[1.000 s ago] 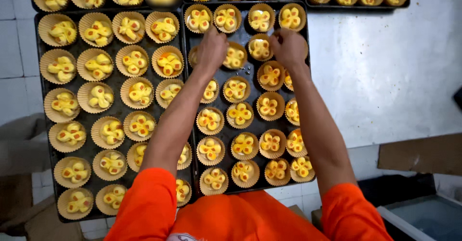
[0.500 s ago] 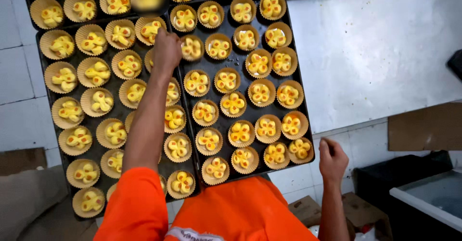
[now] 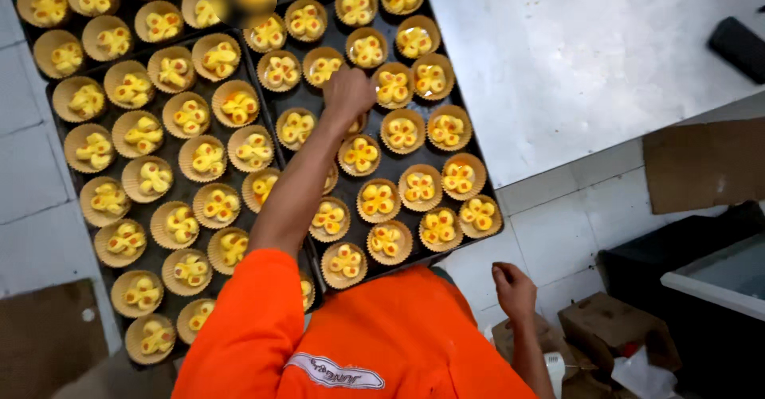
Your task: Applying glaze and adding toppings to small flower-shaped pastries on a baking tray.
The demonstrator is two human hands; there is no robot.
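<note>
Pastry cup (image 3: 360, 121), mostly hidden under the left hand (image 3: 348, 92) in the upper middle of the right-hand dark baking tray (image 3: 466, 172): a round, pleated paper case holding pale yellow piped dough, likely light, soft and easily crushed, so best taken by the rim of the case rather than the filling; the fingers are curled down over it, and whether they pinch it cannot be told. Neighbouring cups (image 3: 378, 199) of the same kind fill this tray and the adjoining left tray (image 3: 60, 100) in close rows. Right hand (image 3: 514, 289), fingers loosely curled and empty, hangs below the tray's near edge beside the scuffed, matte metal surface (image 3: 590, 56).
</note>
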